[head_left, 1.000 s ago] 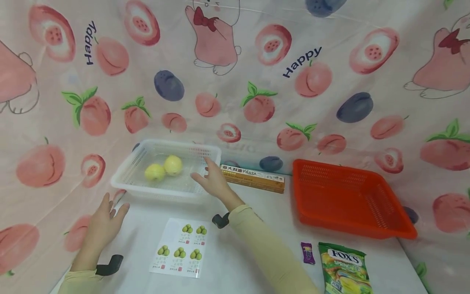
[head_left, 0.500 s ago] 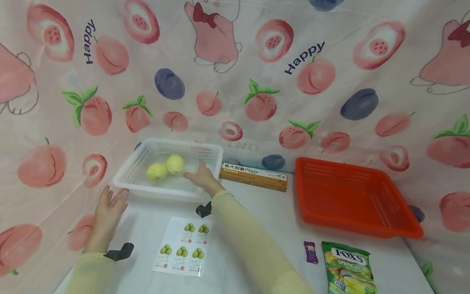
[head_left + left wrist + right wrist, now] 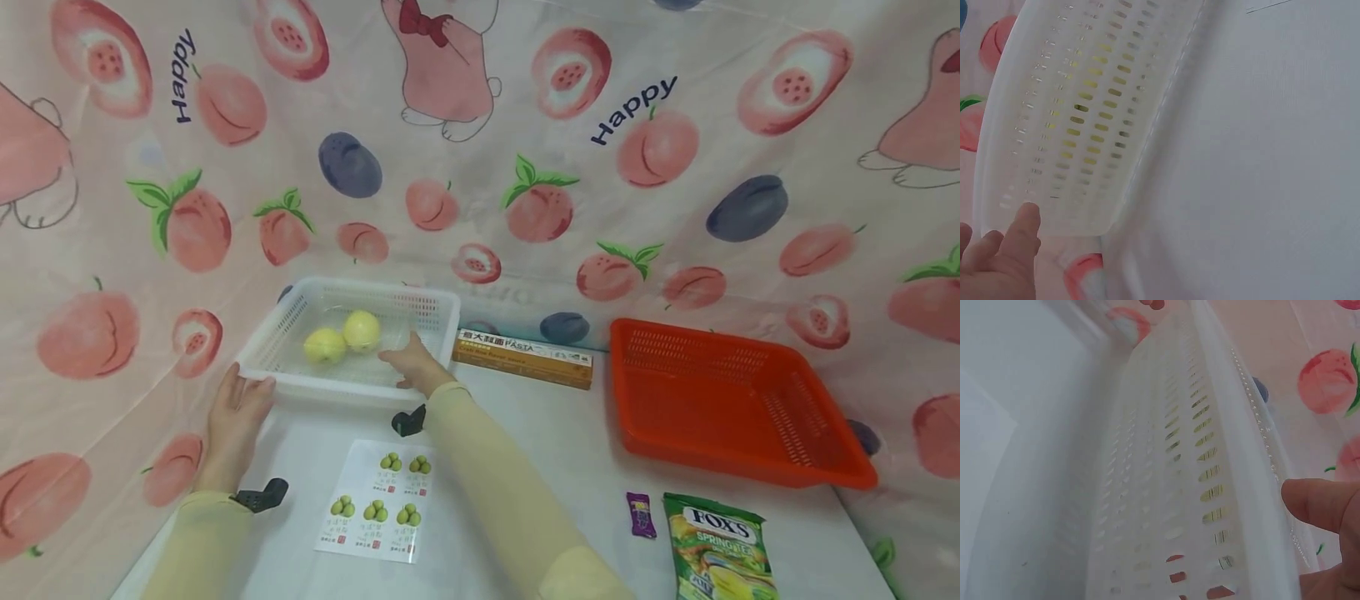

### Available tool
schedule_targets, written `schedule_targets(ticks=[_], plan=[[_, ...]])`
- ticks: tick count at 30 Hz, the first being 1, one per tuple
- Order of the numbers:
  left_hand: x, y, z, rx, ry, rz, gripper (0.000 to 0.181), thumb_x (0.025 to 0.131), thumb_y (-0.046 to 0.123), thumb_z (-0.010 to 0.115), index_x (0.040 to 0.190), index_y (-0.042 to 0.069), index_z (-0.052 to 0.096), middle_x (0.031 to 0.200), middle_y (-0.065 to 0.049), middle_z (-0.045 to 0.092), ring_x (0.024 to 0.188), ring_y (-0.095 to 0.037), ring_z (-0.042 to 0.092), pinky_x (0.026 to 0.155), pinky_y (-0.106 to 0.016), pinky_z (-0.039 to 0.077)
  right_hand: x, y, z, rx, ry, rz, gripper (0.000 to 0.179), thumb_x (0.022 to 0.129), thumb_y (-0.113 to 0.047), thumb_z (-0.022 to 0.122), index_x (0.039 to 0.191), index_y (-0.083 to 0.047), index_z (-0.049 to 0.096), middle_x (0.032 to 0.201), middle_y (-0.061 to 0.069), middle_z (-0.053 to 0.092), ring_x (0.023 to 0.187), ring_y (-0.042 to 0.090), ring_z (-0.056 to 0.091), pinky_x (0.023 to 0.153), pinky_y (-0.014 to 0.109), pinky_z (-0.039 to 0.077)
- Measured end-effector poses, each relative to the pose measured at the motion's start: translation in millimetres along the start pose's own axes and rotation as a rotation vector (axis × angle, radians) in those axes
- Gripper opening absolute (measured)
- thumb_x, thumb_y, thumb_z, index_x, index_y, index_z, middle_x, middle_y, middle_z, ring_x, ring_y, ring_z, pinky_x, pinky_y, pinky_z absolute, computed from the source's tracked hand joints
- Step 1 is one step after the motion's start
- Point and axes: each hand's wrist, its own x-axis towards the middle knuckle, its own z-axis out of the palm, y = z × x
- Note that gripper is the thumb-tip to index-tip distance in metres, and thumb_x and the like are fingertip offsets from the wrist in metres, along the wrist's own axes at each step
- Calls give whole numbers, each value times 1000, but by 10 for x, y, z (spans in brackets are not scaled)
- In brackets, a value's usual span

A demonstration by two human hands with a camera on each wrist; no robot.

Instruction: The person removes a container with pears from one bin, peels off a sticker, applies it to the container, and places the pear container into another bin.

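Observation:
A white plastic basket (image 3: 322, 385) with slotted sides stands at the back left and holds two round yellow-green fruits, a left fruit (image 3: 324, 346) and a right fruit (image 3: 362, 331). At the basket's front left corner is my left hand (image 3: 234, 421), thumb and fingers apart. The left wrist view shows a fingertip (image 3: 1029, 215) right at the slotted corner. My right hand (image 3: 415, 365) reaches over the front rim into the right part of the basket, with no fruit between its fingers. Its thumb (image 3: 1316, 501) shows past the rim in the right wrist view.
A sheet of fruit labels (image 3: 360, 537) lies in front of the basket. Beside the basket is a pasta box (image 3: 521, 367). An orange-red basket (image 3: 626, 425) stands at the right, with a small purple packet (image 3: 641, 514) and a green Fox's bag (image 3: 720, 550) in front.
My left hand has moved forward to the basket's front left corner. My right hand has lowered slightly and moved left over the basket. The fruits stay where they were in it.

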Motion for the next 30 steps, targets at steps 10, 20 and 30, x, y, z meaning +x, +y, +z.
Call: schedule_targets(ticks=[10,20,30], plan=[[86,-72,161,-9,142,37,88,90,18,73,158,19,16,161,-7,17,143,-25,24,109,-28,29,117,30,24,244,12,63,89,89,-15,73,158,-15,16,155,23,23,131,47,37,91,48,51],[76,-114,272,45,237,23,84,90,24,73,156,25,22,161,-2,14,143,-26,25,109,-32,30,213,83,69,252,95,2,81,90,-12,69,156,-15,23,155,19,25,130,40,42,94,48,49],[108,-127,270,73,254,29,88,88,24,75,157,22,19,160,-8,19,142,-21,25,109,-25,28,173,58,137,213,220,-9,65,92,-12,63,152,-13,37,152,17,33,99,31,63,83,35,55]])
